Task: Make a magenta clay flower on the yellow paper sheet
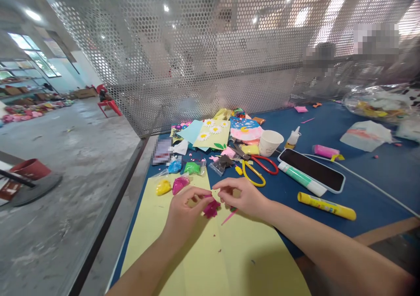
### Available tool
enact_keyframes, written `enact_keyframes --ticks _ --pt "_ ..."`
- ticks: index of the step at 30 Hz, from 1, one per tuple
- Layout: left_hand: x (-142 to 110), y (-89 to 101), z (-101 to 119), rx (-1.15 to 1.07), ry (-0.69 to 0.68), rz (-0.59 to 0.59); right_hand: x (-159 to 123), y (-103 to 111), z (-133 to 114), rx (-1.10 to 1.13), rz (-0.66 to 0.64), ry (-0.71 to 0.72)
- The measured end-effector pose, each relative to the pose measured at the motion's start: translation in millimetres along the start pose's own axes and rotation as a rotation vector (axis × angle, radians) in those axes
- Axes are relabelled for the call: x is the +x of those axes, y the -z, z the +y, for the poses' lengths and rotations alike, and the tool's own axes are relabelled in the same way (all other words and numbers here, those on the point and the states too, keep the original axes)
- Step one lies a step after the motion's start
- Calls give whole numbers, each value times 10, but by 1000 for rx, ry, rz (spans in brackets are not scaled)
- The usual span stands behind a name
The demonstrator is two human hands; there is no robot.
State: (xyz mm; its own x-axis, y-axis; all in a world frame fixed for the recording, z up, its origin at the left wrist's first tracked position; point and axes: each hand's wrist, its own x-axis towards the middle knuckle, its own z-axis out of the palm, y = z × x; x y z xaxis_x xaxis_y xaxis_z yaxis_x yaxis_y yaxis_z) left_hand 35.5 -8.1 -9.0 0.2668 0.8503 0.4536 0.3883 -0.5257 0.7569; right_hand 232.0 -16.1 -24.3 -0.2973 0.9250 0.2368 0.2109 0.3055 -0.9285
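The hands [185, 213] pinch magenta clay [211, 209], long axis sideways.

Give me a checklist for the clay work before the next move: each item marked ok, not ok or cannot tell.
1. Magenta clay held between the left hand and right hand: cannot tell; the fingers hide the contact.
2. Yellow card sheet under the work: ok, it lies beneath both hands.
3. Bagged yellow clay and pink clay nearby: ok, both lie just beyond the left hand.
4. Scissors apart from the hands: ok, they lie beyond the sheet.
5. Thin pink stick near the right hand: ok, it lies just below that hand.
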Motion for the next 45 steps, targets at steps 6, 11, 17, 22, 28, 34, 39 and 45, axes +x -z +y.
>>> enact_keyframes --ticks 6,11,17,22,28,34,39,45 --pt "-10 -28 53 -135 125 -70 2 -6 1 -165 -6 234" --pt "-19 -50 65 -250 224 -132 -3 -30 -18 -179 63 390" --pt "5 -37 134 -324 412 -188 3 -46 5 -200 118 474" --pt "18 -36 161 -372 487 -195 7 -41 13 -224 176 519" --pt "7 -36 121 -309 399 -221 2 -36 14 -272 176 565" --pt "-7 18 66 7 -121 -19 2 -23 3 -169 218 455" --pt "5 27 81 126 -360 34 -3 -29 18 -135 199 436" --pt "17 36 106 117 -394 34 -6 -28 20 -139 185 448"
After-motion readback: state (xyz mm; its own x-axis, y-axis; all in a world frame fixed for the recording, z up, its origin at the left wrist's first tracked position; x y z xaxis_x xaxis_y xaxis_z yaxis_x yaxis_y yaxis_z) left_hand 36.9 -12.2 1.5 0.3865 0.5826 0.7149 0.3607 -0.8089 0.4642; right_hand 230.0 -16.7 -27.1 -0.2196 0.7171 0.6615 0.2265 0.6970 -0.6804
